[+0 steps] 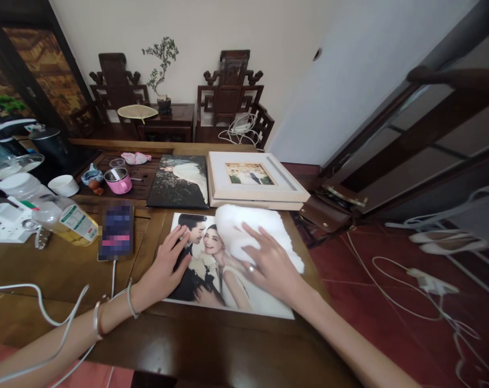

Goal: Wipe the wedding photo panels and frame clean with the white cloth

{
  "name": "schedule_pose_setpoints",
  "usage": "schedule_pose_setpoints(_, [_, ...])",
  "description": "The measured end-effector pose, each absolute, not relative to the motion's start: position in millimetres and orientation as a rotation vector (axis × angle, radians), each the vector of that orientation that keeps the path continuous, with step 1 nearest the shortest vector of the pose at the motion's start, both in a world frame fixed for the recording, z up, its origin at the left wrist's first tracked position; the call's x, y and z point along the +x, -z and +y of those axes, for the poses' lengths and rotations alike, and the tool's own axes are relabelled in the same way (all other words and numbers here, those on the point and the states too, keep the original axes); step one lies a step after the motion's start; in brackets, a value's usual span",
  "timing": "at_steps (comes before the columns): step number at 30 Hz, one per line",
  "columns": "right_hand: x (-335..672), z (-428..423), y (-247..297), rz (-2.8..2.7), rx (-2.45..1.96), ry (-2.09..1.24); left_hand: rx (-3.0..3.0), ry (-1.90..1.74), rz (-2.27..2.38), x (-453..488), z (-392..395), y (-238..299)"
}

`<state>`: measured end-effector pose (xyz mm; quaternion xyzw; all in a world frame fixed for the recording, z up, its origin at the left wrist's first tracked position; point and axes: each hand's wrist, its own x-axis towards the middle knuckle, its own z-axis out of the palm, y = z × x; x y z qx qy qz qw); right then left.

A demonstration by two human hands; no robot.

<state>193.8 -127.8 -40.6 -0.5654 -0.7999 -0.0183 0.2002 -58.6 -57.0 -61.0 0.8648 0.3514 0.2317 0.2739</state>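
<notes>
Photo print (206, 267) flat on the table (180, 345), close to its right edge. Hands apart: left hand (167, 264), fingers spread, rests on the print's left edge; right hand (271, 264), fingers splayed, lies over a white cloth (282, 229) on the print's far right corner. Looks mid-work: cloth in use, not set aside; how much surface is done, can't tell. Dark photo panel (180, 188) and framed photo (249, 175) lie behind, toward the table's far edge, no hand on either.

Home sitting area: carved dark-wood chairs (233, 81), small potted tree (163, 103), hand fan (137, 112), pink mug (118, 183), pale shoes (450, 241).
</notes>
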Motion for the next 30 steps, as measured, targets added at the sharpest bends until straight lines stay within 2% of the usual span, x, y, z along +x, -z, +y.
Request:
schedule_pose_setpoints(5, [156,-115,38,-2.332,-1.578,-0.051,2.298,-0.662,0.937,-58,-56,60])
schedule_pose_setpoints(10, [130,-171,42,-2.408,-1.299,-0.118,2.302,-0.644,0.925,-60,-55,60])
schedule_pose_setpoints(14, [148,-202,39,-2.352,-1.288,-0.12,2.336,-0.613,0.957,-60,-56,62])
schedule_pose_setpoints(20, [193,-164,42,-2.23,-1.585,0.064,2.407,-0.587,0.993,-58,-59,58])
schedule_pose_setpoints(24, [179,-128,39,-2.235,-1.699,0.057,2.397,-0.611,1.005,-58,-58,57])
schedule_pose_setpoints(30, [133,-142,35,-2.43,-1.449,-0.133,2.293,-0.75,0.938,-61,-54,60])
